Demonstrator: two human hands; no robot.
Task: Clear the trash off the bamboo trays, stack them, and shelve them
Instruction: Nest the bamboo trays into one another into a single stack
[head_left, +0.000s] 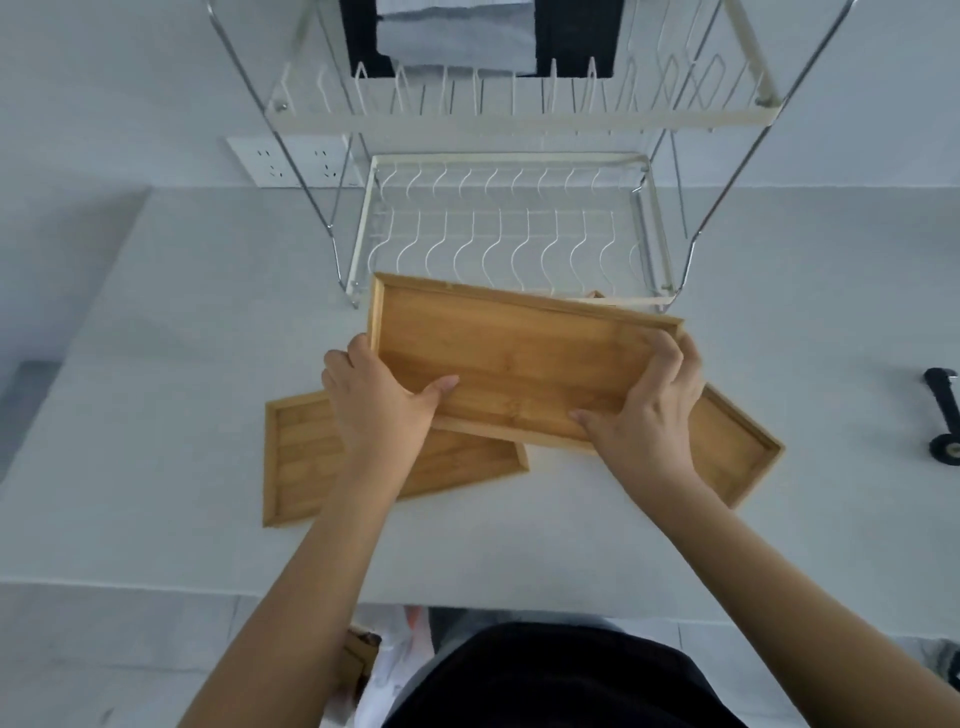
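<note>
Left hand (382, 400) and right hand (649, 410) are gripping a rectangular bamboo tray (514, 358) by its ends | it is hovering over two more bamboo trays (306, 462) lying on the white desk (156, 364) | white wire rack (509, 234) is standing behind

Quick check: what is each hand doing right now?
Left hand: closed on the left end of the raised bamboo tray.
Right hand: closed on the same tray's right end.

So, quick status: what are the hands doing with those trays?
Left hand and right hand grip one rectangular bamboo tray, lifted. Two more bamboo trays flat on the white table. White wire dish rack ahead, lower shelf unobstructed.
</note>
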